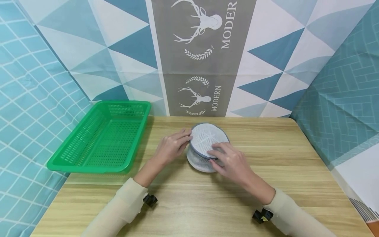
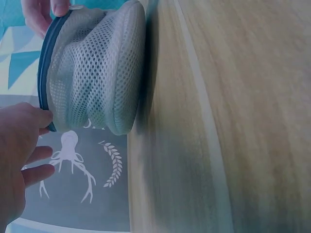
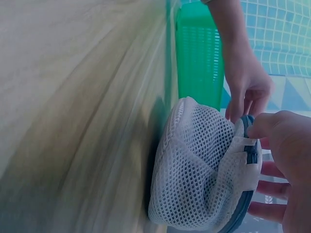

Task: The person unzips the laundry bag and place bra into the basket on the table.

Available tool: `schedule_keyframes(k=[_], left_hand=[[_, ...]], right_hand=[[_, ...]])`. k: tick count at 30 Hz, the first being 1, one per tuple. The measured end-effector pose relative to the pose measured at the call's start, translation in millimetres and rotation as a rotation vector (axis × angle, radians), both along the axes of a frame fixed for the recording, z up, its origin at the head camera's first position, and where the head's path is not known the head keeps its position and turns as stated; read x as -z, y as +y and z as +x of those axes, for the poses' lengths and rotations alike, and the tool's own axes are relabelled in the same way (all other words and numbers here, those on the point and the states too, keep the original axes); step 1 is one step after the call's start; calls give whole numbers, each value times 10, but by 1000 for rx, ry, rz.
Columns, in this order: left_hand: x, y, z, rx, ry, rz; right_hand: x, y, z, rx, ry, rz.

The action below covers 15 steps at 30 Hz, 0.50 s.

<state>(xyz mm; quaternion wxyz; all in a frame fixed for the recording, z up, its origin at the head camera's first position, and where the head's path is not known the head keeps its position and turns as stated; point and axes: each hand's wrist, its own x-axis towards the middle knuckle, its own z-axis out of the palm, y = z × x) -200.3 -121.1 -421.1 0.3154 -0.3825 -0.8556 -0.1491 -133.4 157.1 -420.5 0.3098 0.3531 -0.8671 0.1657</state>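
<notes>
White mesh bag (image 1: 208,140) stands on our wooden table (image 1: 183,210), its dark-edged rim (image 2: 43,63) pinched by our left hand (image 1: 171,145) on one side, our right hand (image 1: 231,162) on the other, fingers over the top. Left of it sits our green basket (image 1: 88,170).

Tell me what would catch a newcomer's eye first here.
Likely first is the bright green basket, at the left of the wooden table in the head view. Next comes the white mesh bag with a dark blue rim toward the table's back, its rim pinched by the left hand and right hand. Behind stands a grey panel printed with white deer heads and "MODERN".
</notes>
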Motion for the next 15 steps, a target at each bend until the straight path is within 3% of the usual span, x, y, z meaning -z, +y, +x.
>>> schedule_keyframes(k=[9, 15], left_hand=[[1, 29, 113, 74, 107, -30], [-25, 91, 205, 143, 150, -63]], right_hand=[[39, 142, -83, -23, 19, -31], [64, 224, -176, 7, 41, -35]])
